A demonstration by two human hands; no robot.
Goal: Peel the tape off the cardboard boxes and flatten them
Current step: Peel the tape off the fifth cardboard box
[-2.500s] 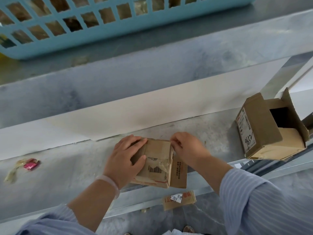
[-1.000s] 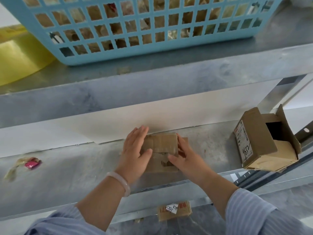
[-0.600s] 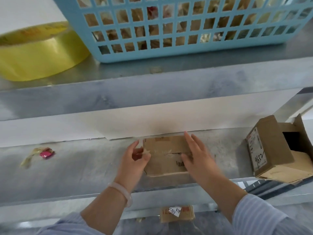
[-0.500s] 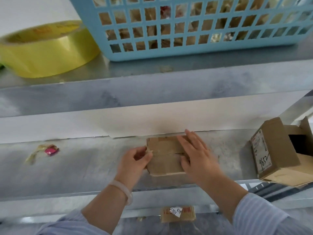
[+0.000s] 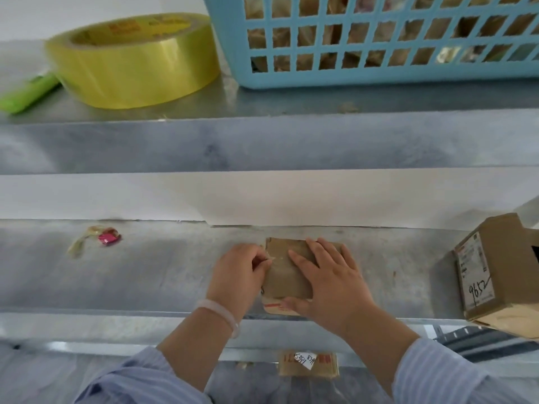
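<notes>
Seen from the head camera, the small brown cardboard box (image 5: 287, 277) lies squashed flat near the front edge of the grey metal shelf (image 5: 145, 272), where moments ago it was still half folded up. The right hand (image 5: 332, 282) is spread on it, fingers straight and apart, pressing down. The left hand (image 5: 237, 272), flat a second ago, has curled its fingers (image 5: 259, 262) together into a pinch at the box's left edge, seemingly on an end of clear tape (image 5: 271, 258), though the strip is too faint to be sure. I'd judge flattening is done here and peeling just starting, with the open brown cardboard box (image 5: 490, 266) at the right untouched.
</notes>
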